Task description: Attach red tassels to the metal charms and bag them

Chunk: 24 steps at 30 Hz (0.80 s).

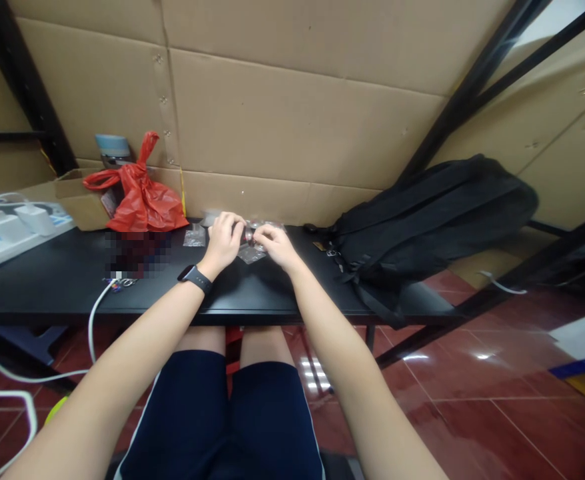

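Observation:
Over the black desktop, my left hand (226, 239) and my right hand (275, 244) almost meet, fingers curled in a pinch. Between the fingertips shows a small dark and reddish item (248, 235), too small to name. Clear plastic bags (251, 254) lie under and behind the hands. Another small clear bag (194, 235) rests just left of my left hand. A dark smartwatch (195, 278) is strapped round my left wrist.
A knotted red plastic bag (145, 200) stands at the left by a blue-lidded bottle (112, 147) and a cardboard box (80, 200). A white power strip (20, 240) with chargers and cables sits farther left. At right lies a black backpack (432, 220). Cardboard (292, 120) walls the back.

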### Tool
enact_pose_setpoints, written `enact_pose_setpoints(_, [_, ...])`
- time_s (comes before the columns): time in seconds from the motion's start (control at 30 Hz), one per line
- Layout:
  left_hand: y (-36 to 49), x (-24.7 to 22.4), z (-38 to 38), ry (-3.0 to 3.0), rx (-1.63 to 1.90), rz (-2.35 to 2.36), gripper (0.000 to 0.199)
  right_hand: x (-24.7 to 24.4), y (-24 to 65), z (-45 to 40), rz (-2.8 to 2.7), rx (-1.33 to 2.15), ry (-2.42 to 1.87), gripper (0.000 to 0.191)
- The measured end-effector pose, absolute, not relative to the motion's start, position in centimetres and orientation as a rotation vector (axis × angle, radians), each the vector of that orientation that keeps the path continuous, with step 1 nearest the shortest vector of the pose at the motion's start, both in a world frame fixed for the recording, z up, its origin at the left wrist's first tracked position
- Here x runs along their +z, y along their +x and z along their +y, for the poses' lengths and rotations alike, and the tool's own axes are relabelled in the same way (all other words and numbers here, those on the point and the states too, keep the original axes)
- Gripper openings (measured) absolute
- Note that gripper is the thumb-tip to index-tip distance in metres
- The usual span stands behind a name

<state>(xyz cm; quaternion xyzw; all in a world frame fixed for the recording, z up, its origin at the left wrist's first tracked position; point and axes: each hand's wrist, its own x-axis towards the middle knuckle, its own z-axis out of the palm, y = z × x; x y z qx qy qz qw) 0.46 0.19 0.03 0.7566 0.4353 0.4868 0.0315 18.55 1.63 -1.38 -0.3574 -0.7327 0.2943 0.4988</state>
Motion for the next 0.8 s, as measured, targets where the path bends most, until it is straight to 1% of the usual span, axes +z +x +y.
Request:
enact_pose_setpoints(0.07, [0.4,0.2,0.1,2.305,1.520,1.313,0.021,-1.4,18.7,1.8,-1.789,0.633,-0.870,0.030])
enact_pose_setpoints(0.17, [0.4,0.2,-0.1,2.368,1.452,1.266,0.015,-1.4,18.8,1.9,-1.767,0.567,-0.851,0.026])
enact_pose_setpoints(0.37, [0.5,-0.5,0.2,2.498,1.294,1.252,0.015,-1.5,19.1,2.1,-1.764,0.562,-0.835,0.036])
enact_pose_setpoints(0.47, [0.3,-0.6,0.6,2.500,1.296,1.284,0.013,-1.9,19.9,2.5,-1.778,0.382,-1.020,0.034])
enact_pose_setpoints(0.6, [-0.2,-0.3,0.8,2.369,1.423,1.331,0.013,-2.7,21.2,3.1,-1.804,0.126,-1.492,0.013])
enact_pose_setpoints(0.7, [-0.5,-0.1,0.8,2.257,1.503,1.367,0.011,-3.3,21.5,3.5,-1.927,0.069,-1.672,0.021])
enact_pose_setpoints(0.8, [-0.6,0.0,0.8,2.214,1.512,1.384,0.012,-3.6,21.1,4.1,-2.029,0.063,-1.673,0.019])
